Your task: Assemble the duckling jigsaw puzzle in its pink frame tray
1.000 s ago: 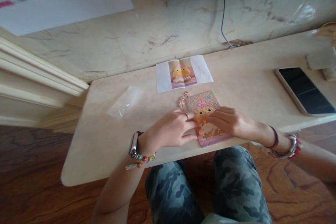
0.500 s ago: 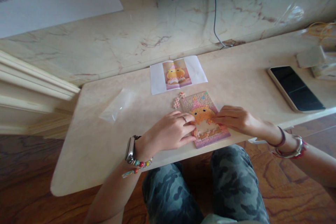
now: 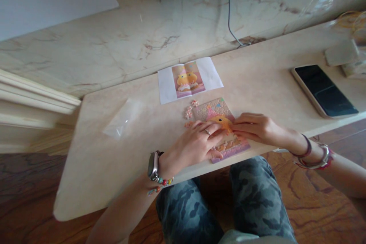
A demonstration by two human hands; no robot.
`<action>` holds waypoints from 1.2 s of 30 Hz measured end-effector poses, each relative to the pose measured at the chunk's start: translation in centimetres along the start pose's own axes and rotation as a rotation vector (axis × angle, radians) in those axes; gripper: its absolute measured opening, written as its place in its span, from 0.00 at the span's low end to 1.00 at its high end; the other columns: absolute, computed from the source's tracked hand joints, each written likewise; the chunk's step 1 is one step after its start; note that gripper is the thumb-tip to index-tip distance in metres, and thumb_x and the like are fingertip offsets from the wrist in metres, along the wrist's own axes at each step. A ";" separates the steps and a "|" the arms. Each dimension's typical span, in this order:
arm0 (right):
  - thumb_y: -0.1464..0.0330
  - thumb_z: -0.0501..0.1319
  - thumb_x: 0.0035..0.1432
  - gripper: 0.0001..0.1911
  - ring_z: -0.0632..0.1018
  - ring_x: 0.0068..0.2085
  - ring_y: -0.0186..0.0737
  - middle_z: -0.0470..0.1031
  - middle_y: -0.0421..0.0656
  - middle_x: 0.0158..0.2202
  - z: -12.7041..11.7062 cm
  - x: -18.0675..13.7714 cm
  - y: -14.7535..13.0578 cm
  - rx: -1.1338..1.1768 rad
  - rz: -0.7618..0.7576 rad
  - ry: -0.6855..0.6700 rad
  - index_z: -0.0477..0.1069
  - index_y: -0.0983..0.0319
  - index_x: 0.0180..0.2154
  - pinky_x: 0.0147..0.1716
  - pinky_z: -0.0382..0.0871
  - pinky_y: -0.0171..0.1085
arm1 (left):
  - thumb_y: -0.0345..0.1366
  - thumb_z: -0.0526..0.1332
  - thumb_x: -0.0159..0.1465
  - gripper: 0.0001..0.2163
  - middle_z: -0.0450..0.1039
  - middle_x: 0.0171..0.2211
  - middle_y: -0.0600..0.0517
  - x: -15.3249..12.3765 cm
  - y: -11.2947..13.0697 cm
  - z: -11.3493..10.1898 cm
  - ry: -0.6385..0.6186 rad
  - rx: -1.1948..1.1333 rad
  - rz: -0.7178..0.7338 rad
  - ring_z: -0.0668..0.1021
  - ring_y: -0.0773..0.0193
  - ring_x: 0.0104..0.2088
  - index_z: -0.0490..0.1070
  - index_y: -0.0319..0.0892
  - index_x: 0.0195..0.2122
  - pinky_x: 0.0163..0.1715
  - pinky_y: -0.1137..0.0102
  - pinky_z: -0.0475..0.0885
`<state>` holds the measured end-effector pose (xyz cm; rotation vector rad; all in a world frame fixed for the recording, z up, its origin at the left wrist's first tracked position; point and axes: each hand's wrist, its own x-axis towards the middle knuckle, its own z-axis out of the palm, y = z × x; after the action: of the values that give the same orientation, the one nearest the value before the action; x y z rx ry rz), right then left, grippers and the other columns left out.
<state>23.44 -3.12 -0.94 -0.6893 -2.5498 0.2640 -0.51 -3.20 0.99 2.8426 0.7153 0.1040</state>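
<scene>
A jigsaw puzzle (image 3: 213, 105) of a yellow cartoon character lies near the table's front edge, with a bare gap in its lower middle. Across its left side and the gap reaches my left hand (image 3: 198, 141), fingers stretched out and thumb apart, hiding part of the picture. My right hand (image 3: 254, 127) comes in from the right; its fingers are pinched together at the gap's upper right, on what looks like a small orange puzzle piece, mostly hidden. Several loose puzzle pieces (image 3: 188, 112) lie left of the puzzle, some partly behind my left fingers.
Behind the puzzle lies a creased sheet with the printed picture (image 3: 187, 80). A clear plastic bag (image 3: 121, 120) is at the left, a phone (image 3: 324, 91) at the right. A cable (image 3: 229, 15) hangs down the marble wall to the table's back edge.
My left hand has moved right over the puzzle, covering more of the face and gap. My right hand stays pinched at nearly the same spot. The view has shifted slightly.
</scene>
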 end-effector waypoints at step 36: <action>0.71 0.57 0.53 0.05 0.72 0.32 0.36 0.71 0.46 0.32 3.3 13.3 -0.4 0.014 -0.021 -0.386 0.71 0.64 0.31 0.32 0.66 0.34 | 0.34 0.57 0.56 0.06 0.73 0.26 0.51 -5.9 -7.3 -3.4 0.095 -0.037 -0.424 0.72 0.68 0.27 0.71 0.39 0.27 0.29 0.72 0.65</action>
<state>11.56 3.25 1.63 -0.6577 -2.9135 0.4453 -9.52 0.92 2.58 2.5973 1.2998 0.1830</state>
